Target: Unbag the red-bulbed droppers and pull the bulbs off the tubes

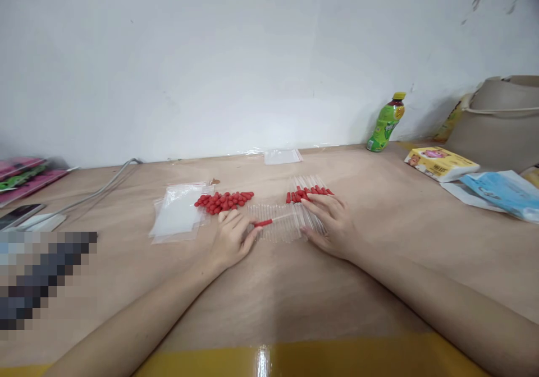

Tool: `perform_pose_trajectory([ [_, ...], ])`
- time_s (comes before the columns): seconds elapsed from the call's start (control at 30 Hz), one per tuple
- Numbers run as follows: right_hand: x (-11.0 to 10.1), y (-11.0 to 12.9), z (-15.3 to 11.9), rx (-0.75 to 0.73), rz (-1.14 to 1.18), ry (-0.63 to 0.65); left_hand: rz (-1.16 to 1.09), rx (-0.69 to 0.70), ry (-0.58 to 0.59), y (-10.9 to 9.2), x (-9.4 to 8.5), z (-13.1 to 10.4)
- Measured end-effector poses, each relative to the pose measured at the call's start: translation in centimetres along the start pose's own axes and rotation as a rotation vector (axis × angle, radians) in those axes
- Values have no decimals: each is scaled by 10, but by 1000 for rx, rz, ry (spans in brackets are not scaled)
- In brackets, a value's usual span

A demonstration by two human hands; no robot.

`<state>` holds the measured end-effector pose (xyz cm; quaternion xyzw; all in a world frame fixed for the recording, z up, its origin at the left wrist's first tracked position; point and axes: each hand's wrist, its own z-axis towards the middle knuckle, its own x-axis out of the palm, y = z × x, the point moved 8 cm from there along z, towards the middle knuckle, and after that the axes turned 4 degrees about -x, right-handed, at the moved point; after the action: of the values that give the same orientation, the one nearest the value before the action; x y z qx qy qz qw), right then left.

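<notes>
My left hand (233, 237) pinches the red rubber bulb of a glass dropper (264, 223) between thumb and fingers. Its thin clear tube points right, toward my other hand, above a row of loose glass tubes (273, 234) lying side by side. Beyond the left fingers is a pile of red rubber bulbs (223, 202). My right hand (337, 228) rests over the right end of the tubes, thumb and fingers apart. Just past its fingertips lie several droppers with red bulbs (309, 193) fitted, their tubes pointing away from me; the hand partly covers this group.
Clear plastic bags (179, 211) are stacked left of the bulbs, and another bag (282, 156) lies by the wall. At right are a green bottle (384, 124), a yellow tissue pack (442, 164), a blue packet (503, 192) and a beige bin (497, 124). A grey cable (99, 189) crosses the left side.
</notes>
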<state>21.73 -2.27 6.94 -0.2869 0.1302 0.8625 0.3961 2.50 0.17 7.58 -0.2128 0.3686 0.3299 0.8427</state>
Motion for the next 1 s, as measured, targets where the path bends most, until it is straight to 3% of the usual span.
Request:
perform_pose_trajectory([
  [0.2, 7, 21, 2, -138, 18, 94, -129, 98, -16, -9, 1, -5],
  [0.47, 16, 24, 2, -144, 67, 118, -185, 92, 7, -12, 5, -6],
  [0.67, 16, 31, 6, -145, 62, 120, -130, 182, 109, -33, 17, -1],
  [1.0, 24, 42, 5, -203, 183, 158, -146, 268, -31, -45, 13, -2],
])
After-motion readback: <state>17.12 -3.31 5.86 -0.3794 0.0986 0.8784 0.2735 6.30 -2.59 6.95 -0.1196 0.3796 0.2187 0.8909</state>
